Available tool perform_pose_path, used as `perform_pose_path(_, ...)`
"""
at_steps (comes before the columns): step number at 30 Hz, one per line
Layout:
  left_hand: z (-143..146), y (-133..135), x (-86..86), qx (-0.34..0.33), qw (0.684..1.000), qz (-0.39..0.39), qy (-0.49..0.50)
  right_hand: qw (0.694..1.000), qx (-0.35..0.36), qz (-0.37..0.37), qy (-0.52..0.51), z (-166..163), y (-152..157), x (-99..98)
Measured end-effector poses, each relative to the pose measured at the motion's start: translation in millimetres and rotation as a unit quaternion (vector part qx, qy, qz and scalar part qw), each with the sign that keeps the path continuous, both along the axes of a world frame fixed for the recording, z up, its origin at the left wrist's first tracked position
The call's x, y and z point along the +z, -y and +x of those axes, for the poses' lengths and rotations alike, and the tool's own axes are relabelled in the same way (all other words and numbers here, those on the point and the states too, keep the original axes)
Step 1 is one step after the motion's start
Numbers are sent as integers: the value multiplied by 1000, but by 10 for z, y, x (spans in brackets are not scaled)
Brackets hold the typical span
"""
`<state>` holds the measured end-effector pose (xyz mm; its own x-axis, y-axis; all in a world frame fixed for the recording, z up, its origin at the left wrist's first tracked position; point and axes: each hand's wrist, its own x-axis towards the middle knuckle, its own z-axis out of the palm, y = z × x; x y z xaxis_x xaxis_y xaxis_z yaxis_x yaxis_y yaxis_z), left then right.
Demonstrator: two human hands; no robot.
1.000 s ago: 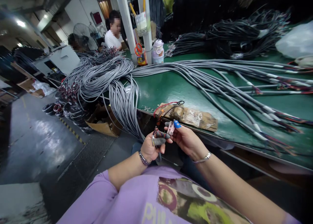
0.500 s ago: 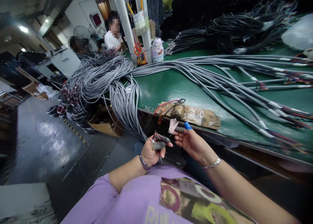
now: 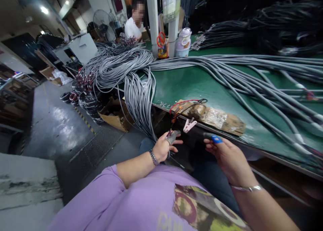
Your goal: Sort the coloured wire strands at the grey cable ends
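Note:
My left hand [image 3: 165,146] is closed around the end of a grey cable [image 3: 169,155], with small coloured wires [image 3: 169,133] showing by the thumb. Grey covers sit on its fingertips, and the outer fingers stretch right. To the right, my right hand [image 3: 224,153] has its thumb, in a blue finger cover, laid against a grey-covered index finger; no object shows between them. A pink clip [image 3: 189,125] is at the bench edge between my hands, touching neither. Beside it lies a worn wooden board [image 3: 217,118] with red and black leads [image 3: 185,102].
Grey cables [image 3: 123,67] lie heaped at the left and run along the green bench [image 3: 174,81]. Posts hold orange scissors [image 3: 160,39] near a lidded cup [image 3: 183,42]. Black cables [image 3: 227,32] lie behind. A cardboard box [image 3: 114,114] is on the floor; a person [image 3: 132,27] sits beyond.
My right hand has let go of the pink clip and moved right, away from my left hand. The clip stays at the board's edge. The whole view has shifted right.

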<state>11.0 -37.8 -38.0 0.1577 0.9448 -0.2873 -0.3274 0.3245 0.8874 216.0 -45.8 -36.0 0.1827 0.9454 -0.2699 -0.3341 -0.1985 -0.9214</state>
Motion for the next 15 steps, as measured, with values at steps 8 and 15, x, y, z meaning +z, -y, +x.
perform_pose_path(8,23,201,102,-54,986,85,-135,959,203,112,163,-388,249,305)
perform_pose_path(15,-37,347,225,-92,901,263,-331,959,204,98,171,-568,226,273)
